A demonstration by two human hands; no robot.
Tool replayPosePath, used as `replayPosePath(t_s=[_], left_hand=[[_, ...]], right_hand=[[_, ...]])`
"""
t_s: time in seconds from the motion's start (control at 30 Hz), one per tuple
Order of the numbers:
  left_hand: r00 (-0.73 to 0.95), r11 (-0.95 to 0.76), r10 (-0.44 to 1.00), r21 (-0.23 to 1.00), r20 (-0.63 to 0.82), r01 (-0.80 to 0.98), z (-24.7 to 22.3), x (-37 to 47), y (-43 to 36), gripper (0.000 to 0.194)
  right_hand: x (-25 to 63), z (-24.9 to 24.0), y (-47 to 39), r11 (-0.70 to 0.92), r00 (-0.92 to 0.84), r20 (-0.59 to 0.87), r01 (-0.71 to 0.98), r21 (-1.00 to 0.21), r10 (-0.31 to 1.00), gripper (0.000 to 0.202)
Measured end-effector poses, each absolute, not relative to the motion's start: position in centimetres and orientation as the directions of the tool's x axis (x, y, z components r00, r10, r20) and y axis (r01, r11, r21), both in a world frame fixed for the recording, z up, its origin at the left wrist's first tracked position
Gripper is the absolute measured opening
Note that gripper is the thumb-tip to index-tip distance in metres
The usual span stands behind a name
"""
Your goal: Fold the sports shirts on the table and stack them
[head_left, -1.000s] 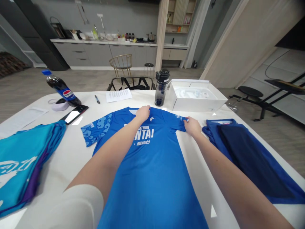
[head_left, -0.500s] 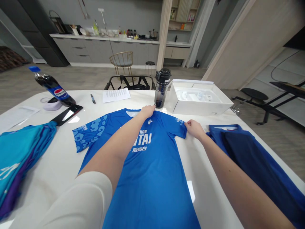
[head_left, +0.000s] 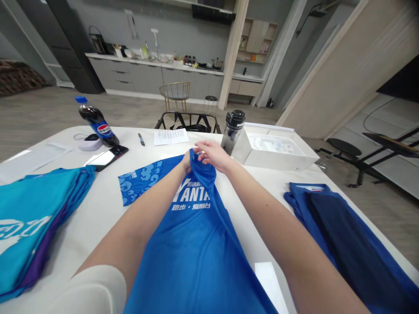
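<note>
A blue short-sleeved T-shirt [head_left: 196, 244] with white lettering lies front up on the table, and its right-hand side is gathered inward near the collar. My left hand [head_left: 186, 162] is closed on the cloth at the collar, its fingertips partly hidden. Beside it, almost touching, my right hand [head_left: 214, 156] has its fingers curled over the bunched cloth at the top of the shirt. The patterned left-hand sleeve [head_left: 140, 179] lies flat, while the other sleeve is out of sight within the gathered part.
Folded teal clothes [head_left: 42, 209] lie at left, dark blue folded clothes [head_left: 340, 235] at right. A cola bottle [head_left: 98, 124], phone [head_left: 111, 157], pen [head_left: 141, 139], printed paper [head_left: 170, 136], black tumbler [head_left: 233, 131] and white box [head_left: 275, 152] stand or lie along the table's far side.
My right hand has moved left with the right-hand sleeve side, bringing it inward beside my left hand. The shirt's right-hand side went from flat to gathered. The view has shifted slightly.
</note>
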State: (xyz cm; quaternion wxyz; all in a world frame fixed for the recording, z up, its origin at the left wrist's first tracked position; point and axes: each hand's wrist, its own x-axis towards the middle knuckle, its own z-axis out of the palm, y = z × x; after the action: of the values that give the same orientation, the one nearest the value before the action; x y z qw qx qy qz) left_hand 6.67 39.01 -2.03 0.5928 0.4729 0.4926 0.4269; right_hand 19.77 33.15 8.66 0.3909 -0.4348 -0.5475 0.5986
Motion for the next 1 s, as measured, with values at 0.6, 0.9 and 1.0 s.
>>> replayPosePath(t_s=[0.6, 0.9, 1.0], left_hand=[[0.106, -0.108, 0.994, 0.458, 0.029, 0.883, -3.0, 1.4, 29.1, 0.02], [-0.183, 0.025, 0.977, 0.797, 0.109, 0.604, -3.2, -2.2, 32.2, 0.013], [-0.276, 0.096, 0.958, 0.814, 0.081, 0.572, -4.1, -3.8, 33.3, 0.015]], right_hand=[[23.7, -4.4, 38.7, 0.061, -0.055, 0.029, 0.961, -0.27, 0.998, 0.026], [24.7, -3.9, 39.5, 0.017, 0.035, 0.195, 0.965, -0.26, 0.98, 0.026], [23.9, -4.0, 39.5, -0.016, 0.067, 0.18, 0.963, -0.27, 0.981, 0.03]])
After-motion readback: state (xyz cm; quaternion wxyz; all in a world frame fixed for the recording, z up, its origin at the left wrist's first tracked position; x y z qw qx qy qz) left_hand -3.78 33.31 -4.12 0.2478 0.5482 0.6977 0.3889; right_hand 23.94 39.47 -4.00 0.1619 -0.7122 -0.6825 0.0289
